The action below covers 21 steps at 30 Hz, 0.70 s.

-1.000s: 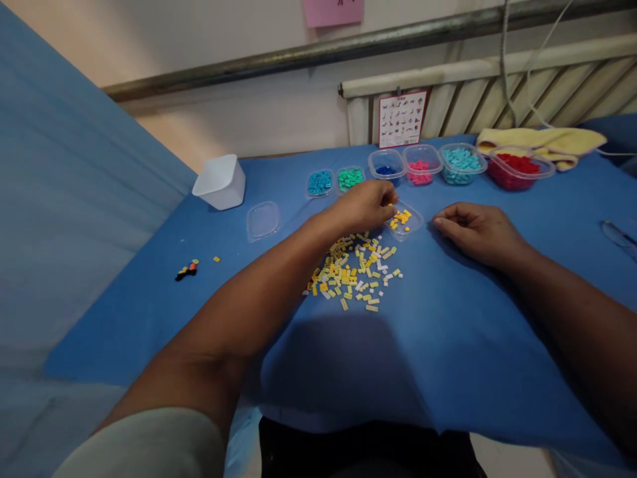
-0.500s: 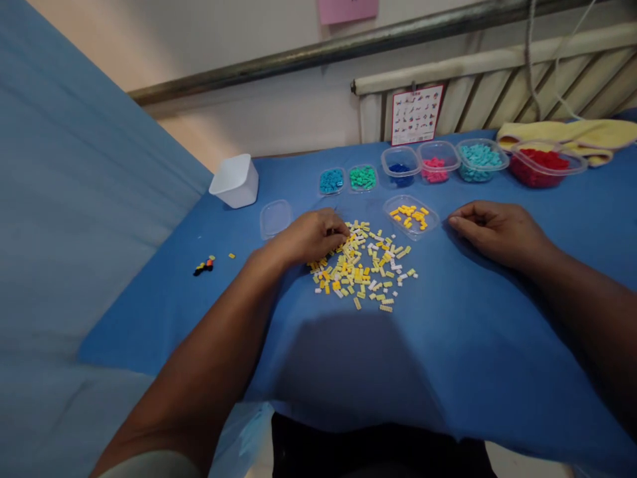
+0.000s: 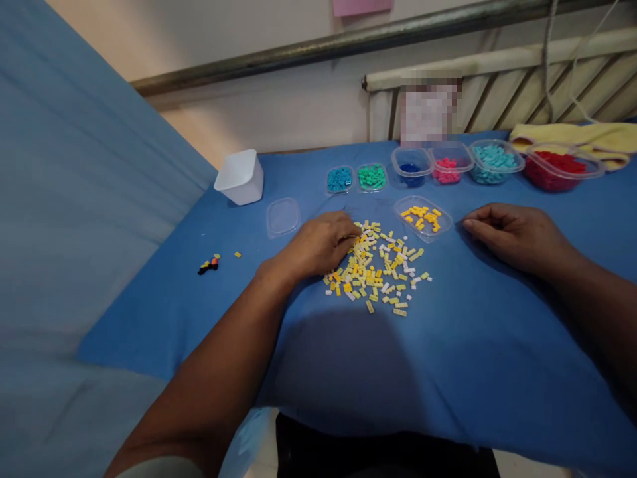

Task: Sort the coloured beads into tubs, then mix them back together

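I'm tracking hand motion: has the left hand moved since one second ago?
Yes: judged against the green-brick container, the left hand has moved leftward and toward the person, to the loose bricks.

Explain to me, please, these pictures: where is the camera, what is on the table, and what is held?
No machine is here, only a person working bare-handed. Every picture comes from one camera on that person's head, looking forward and down. On the blue table lies a loose pile of yellow and pale bricks; clear containers of coloured bricks stand behind it. The left hand is at the pile's left edge; the right hand is beside a clear tray of orange-yellow bricks. Whether either holds a brick, I cannot tell.
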{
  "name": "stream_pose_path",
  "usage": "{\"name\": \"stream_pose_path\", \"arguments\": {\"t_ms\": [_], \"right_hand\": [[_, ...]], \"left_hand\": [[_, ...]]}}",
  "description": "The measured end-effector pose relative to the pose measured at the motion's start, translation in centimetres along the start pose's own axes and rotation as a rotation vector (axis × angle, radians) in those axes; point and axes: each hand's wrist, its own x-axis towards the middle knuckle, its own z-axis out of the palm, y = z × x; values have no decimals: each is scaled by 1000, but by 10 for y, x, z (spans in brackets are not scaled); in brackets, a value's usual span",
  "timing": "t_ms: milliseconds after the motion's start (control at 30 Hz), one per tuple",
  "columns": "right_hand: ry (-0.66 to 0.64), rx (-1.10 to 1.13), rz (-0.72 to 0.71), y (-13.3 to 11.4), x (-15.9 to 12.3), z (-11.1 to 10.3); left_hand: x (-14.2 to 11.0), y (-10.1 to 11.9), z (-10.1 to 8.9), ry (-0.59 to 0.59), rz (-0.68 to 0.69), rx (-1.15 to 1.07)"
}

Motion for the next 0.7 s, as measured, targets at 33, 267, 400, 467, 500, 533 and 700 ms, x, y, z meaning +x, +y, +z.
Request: {"name": "stream_pose_path", "arguments": {"t_ms": [33, 267, 400, 467, 500, 533, 700], "right_hand": [[-1, 2, 1, -1, 0, 0], [-2, 11, -12, 1, 0, 0], [-7, 8, -14, 2, 0, 0], [-8, 6, -7, 1, 0, 0], [-8, 4, -5, 1, 0, 0], [-8, 1, -5, 1, 0, 0], [-12, 5, -13, 5, 1, 1]], "left_hand": [[1, 3, 2, -23, 22, 0], [8, 16, 1, -92, -35, 21], [8, 20, -2, -113, -68, 35], [8, 22, -4, -128, -90, 46], [7, 23, -5, -138, -105, 54], [7, 24, -6, -149, -123, 61], [8, 28, -10, -222, -191, 142]]}}
